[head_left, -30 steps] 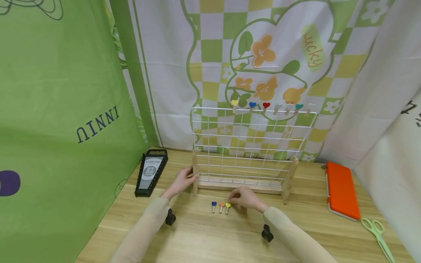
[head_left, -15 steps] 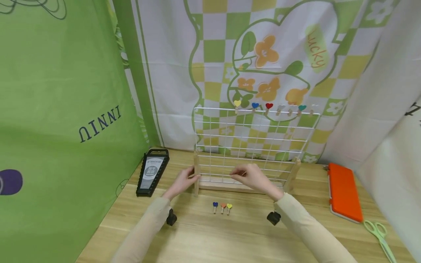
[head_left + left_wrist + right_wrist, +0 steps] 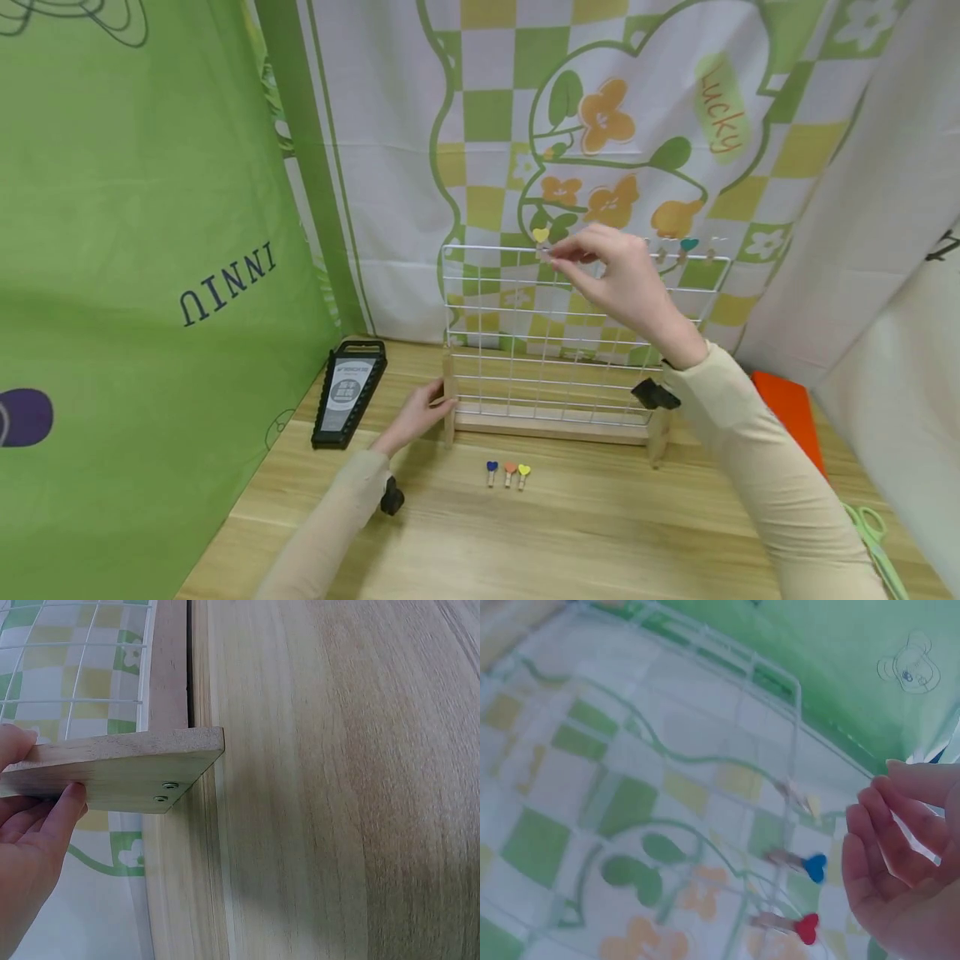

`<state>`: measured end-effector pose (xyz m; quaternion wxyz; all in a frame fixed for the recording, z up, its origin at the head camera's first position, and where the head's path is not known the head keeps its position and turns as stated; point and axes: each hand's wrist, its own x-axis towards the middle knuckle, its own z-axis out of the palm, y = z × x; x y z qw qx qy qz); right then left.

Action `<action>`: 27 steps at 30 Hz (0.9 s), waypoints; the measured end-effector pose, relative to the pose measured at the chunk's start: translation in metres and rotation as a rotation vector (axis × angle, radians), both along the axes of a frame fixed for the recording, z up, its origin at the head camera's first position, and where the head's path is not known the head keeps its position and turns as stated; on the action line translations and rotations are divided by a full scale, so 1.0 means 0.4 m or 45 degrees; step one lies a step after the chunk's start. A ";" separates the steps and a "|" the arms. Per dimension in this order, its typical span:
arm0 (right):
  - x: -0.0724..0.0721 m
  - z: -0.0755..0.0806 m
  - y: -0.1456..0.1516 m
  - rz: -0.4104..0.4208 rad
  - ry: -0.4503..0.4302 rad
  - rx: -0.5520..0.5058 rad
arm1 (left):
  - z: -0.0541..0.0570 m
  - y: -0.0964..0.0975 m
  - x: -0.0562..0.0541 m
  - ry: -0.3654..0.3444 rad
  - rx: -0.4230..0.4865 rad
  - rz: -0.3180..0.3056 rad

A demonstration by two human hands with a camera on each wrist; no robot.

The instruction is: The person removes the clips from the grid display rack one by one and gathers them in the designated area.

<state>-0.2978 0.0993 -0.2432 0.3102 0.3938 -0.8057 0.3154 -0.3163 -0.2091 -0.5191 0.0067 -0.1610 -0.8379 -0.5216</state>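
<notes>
My left hand [image 3: 416, 417] grips the wooden upright [image 3: 448, 375] at the left of a white wire grid stand [image 3: 487, 247]; in the left wrist view the thumb and fingers sit on either side of that board [image 3: 127, 769]. My right hand [image 3: 622, 279] is at the grid's top rail, thumb and fingertips pinching a small clothespin, mostly hidden behind the fingers. Right beside the fingertips is a yellow heart clothespin [image 3: 541, 237] clipped to the rail. Blue [image 3: 815, 868] and red [image 3: 807, 928] heart clothespins show on the rail in the right wrist view.
Blue [image 3: 492, 467], orange [image 3: 510, 469] and yellow [image 3: 524, 472] heart clothespins lie before the stand. A green one [image 3: 689, 245] is on the rail at right. Around stand a black tool holder [image 3: 348, 396], an orange case [image 3: 791, 417] and green scissors [image 3: 873, 533].
My right hand has risen from beside the clothespins on the table, past the grid's lower wires, to its top rail. The left hand keeps its hold on the upright.
</notes>
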 end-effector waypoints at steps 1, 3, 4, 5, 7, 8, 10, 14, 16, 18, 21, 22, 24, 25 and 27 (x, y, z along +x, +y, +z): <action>-0.007 0.017 -0.002 -0.015 0.022 -0.005 | 0.000 0.000 0.000 0.006 -0.002 0.002; -0.021 0.044 -0.007 -0.043 0.057 0.003 | 0.000 0.000 0.000 0.026 -0.006 0.005; -0.028 0.054 -0.009 -0.056 0.068 0.013 | -0.001 0.000 0.000 0.041 -0.008 0.004; -0.036 0.063 -0.011 -0.072 0.074 0.029 | -0.001 0.001 -0.001 0.055 -0.011 0.003; -0.050 0.075 -0.014 -0.101 0.062 0.068 | -0.003 0.003 -0.002 0.076 -0.015 0.006; -0.057 0.079 -0.015 -0.118 0.046 0.097 | -0.004 0.004 -0.002 0.079 -0.021 0.006; -0.071 0.086 -0.019 -0.136 -0.008 0.149 | -0.003 0.006 -0.002 0.077 -0.034 0.003; -0.092 0.094 -0.029 -0.160 -0.127 0.273 | -0.003 0.006 0.001 0.056 -0.043 -0.001; -0.098 0.097 -0.036 -0.157 -0.157 0.328 | -0.006 0.004 0.003 0.064 -0.034 -0.002; -0.104 0.100 -0.040 -0.162 -0.166 0.379 | -0.007 0.005 0.003 0.064 -0.029 0.004; -0.109 0.101 -0.045 -0.162 -0.150 0.415 | -0.007 0.006 0.004 0.073 -0.024 0.016; -0.111 0.101 -0.045 -0.165 -0.143 0.420 | -0.006 0.005 0.003 0.072 -0.020 0.017; -0.115 0.101 -0.046 -0.167 -0.131 0.420 | -0.004 0.004 0.003 0.072 -0.020 0.018; -0.116 0.102 -0.046 -0.166 -0.129 0.414 | -0.004 0.004 0.003 0.075 -0.022 0.017; -0.117 0.103 -0.046 -0.166 -0.135 0.399 | -0.003 0.003 0.001 0.071 -0.024 0.009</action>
